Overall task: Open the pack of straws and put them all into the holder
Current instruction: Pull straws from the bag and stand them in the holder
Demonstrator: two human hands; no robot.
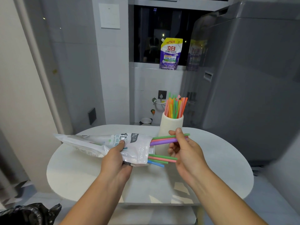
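White oval table (211, 159) beside grey appliance (251, 78)

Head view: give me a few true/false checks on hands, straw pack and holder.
1. The left hand holds the straw pack. True.
2. The holder is empty. False: many coloured straws already stand in it.
3. The right hand pinches a few straws sticking out of the pack's open end. True.
4. The holder lies on its side on the table. False: it stands upright.
5. No straws are left in the pack besides the gripped ones. False: a lower bunch still pokes out.
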